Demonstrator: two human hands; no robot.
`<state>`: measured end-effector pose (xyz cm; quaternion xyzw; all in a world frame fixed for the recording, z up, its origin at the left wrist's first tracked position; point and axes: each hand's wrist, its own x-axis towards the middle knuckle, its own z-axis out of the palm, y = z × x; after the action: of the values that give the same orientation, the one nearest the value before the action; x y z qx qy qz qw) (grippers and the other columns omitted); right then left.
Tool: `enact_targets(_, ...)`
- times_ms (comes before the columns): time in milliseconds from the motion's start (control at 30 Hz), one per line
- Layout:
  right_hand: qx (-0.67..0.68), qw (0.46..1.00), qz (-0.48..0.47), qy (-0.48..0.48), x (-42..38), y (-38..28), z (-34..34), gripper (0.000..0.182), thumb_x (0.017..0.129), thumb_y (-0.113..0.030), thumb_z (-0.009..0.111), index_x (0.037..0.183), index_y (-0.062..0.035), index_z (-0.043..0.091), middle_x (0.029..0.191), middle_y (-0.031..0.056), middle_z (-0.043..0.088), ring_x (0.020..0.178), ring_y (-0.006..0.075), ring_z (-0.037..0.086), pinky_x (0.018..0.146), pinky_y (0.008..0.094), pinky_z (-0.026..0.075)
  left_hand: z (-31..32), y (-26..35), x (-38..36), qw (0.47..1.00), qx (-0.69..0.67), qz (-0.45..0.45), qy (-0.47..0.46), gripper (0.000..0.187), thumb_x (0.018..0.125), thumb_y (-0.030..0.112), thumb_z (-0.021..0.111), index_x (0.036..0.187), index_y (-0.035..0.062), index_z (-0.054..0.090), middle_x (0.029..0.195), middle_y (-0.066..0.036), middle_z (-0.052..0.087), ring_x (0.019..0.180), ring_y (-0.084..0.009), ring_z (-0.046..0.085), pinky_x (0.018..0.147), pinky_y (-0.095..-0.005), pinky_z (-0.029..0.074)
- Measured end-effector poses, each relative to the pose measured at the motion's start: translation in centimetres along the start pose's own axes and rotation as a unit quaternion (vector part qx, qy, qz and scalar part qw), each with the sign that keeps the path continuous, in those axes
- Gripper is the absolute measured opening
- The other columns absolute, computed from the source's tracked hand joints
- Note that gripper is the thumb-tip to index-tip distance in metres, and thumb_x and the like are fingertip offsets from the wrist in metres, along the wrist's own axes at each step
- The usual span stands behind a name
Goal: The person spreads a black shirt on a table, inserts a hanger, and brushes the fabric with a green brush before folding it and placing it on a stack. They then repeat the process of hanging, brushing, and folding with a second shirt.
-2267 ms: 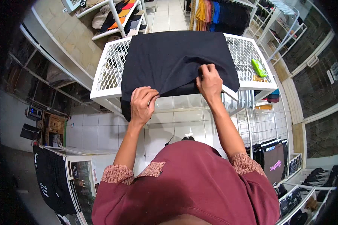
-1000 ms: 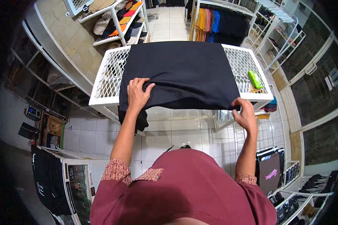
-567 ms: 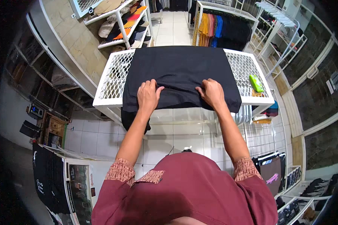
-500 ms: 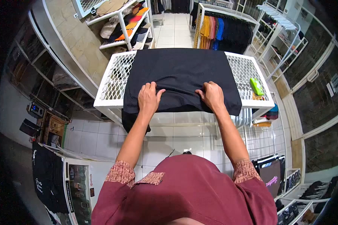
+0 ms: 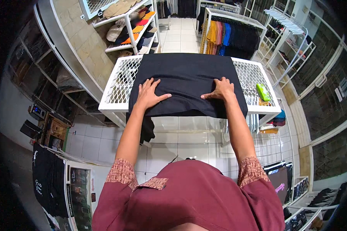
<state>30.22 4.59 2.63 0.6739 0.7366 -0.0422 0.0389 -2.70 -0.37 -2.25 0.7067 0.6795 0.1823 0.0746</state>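
Note:
A black cloth (image 5: 189, 69) lies across the white mesh-topped table (image 5: 121, 71), its near part hanging over the front edge. My left hand (image 5: 149, 93) rests on the cloth's left part, fingers spread and thumb pointing inward. On the right part of the cloth, my right hand (image 5: 221, 90) lies with its thumb stretched toward the middle and its fingers apart. Shallow wrinkles run through the cloth between the two hands. A bright green object (image 5: 263, 92) is on the mesh at the table's right side.
Shelves with caps (image 5: 137, 36) stand behind the table at the left. A rack of coloured shirts (image 5: 218, 34) is at the back right. White hangers (image 5: 285, 22) hang farther right. Folded items sit below the table's right end.
Both hands have opened from a bunched grip, with fingers now spread over the cloth. My left hand has shifted slightly left. The view has moved a little.

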Motion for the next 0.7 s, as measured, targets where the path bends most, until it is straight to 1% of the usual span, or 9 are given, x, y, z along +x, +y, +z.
enact_targets(167,0.081,0.993,-0.018,0.078,-0.9,1.6,3.8,0.119,0.062,-0.088,0.072,0.15,-0.0106,0.052,0.156,0.0222,0.043,0.147,0.04,0.037,0.117,0.0562,0.034,0.6,-0.1,-1.0,1.0,0.024,-0.001,0.01,0.097,0.083,0.076,0.064,0.156,0.0152,0.045,0.167,-0.02,0.027,0.156,-0.0371,0.02,0.126,-0.0569,0.012)
enact_targets(267,0.176,0.952,-0.151,0.201,-4.7,3.0,7.1,0.097,0.074,-0.078,0.072,0.142,-0.0101,0.061,0.152,0.0236,0.049,0.146,0.0412,0.039,0.117,0.0557,0.032,0.1,-0.1,-4.9,0.994,-0.066,0.078,0.05,0.071,0.093,0.06,0.063,0.145,0.0109,0.059,0.157,-0.02,0.045,0.15,-0.0371,0.034,0.124,-0.0537,0.02)
enact_targets(333,0.193,0.919,-0.23,0.256,-8.3,3.8,7.3,0.083,0.075,-0.069,0.078,0.135,-0.0118,0.067,0.147,0.0209,0.055,0.142,0.0395,0.045,0.116,0.0544,0.034,-0.2,-1.0,-7.5,0.982,-0.082,0.149,0.086,0.061,0.091,0.051,0.071,0.136,0.0102,0.067,0.149,-0.017,0.056,0.144,-0.0358,0.044,0.122,-0.0515,0.027)
enact_targets(367,0.192,0.908,-0.251,0.275,-9.8,4.1,7.0,0.061,0.081,-0.047,0.082,0.131,-0.0139,0.07,0.141,0.0157,0.061,0.136,0.0358,0.053,0.115,0.052,0.037,-0.3,-1.3,-8.7,0.974,-0.081,0.174,0.122,0.047,0.089,0.034,0.077,0.13,0.0115,0.071,0.142,-0.013,0.063,0.139,-0.0325,0.052,0.118,-0.0514,0.033)
enact_targets(400,0.192,0.909,-0.251,0.272,-9.3,4.9,7.8,0.061,0.081,-0.047,0.082,0.131,-0.0139,0.07,0.141,0.0157,0.061,0.136,0.0358,0.053,0.115,0.052,0.037,0.1,-2.0,-8.9,0.974,-0.082,0.173,0.12,0.047,0.089,0.034,0.077,0.13,0.0115,0.071,0.142,-0.013,0.063,0.139,-0.0325,0.052,0.118,-0.0514,0.033)
enact_targets(500,0.23,0.875,-0.271,0.327,-9.3,6.3,9.7,0.034,0.088,-0.014,0.076,0.123,-0.0135,0.074,0.13,0.0082,0.07,0.128,0.031,0.061,0.111,0.0492,0.041,1.5,-2.8,-9.8,0.955,-0.081,0.187,0.217,0.024,0.09,0.007,0.072,0.114,0.0057,0.076,0.124,-0.011,0.073,0.129,-0.0283,0.061,0.108,-0.0471,0.043)
enact_targets(600,0.239,0.872,-0.28,0.321,-9.0,6.3,9.5,0.03,0.088,-0.015,0.076,0.118,-0.0124,0.076,0.125,0.0072,0.073,0.124,0.0294,0.063,0.108,0.0483,0.043,2.0,-2.9,-9.2,0.947,-0.134,0.167,0.24,0.015,0.091,0.007,0.071,0.104,0.0025,0.076,0.117,-0.012,0.074,0.127,-0.0283,0.062,0.102,-0.0441,0.047)
enact_targets(633,0.249,0.865,-0.277,0.337,-9.1,5.9,9.1,0.022,0.089,-0.012,0.074,0.111,-0.0092,0.076,0.118,0.0061,0.075,0.119,0.0273,0.065,0.103,0.0449,0.045,2.0,-2.5,-8.9,0.94,-0.138,0.171,0.261,0.005,0.09,0.004,0.069,0.094,0.0015,0.071,0.108,-0.013,0.073,0.115,-0.0306,0.066,0.096,-0.0444,0.05)
enact_targets(700,0.265,0.869,-0.263,0.325,-9.4,5.8,8.5,0.018,0.09,-0.011,0.073,0.108,-0.0078,0.075,0.114,0.0067,0.075,0.117,0.0272,0.066,0.101,0.0433,0.046,2.0,-1.8,-8.9,0.94,-0.128,0.163,0.27,0.003,0.091,0.004,0.067,0.093,0.0013,0.068,0.103,-0.013,0.071,0.108,-0.0322,0.065,0.093,-0.0447,0.049)
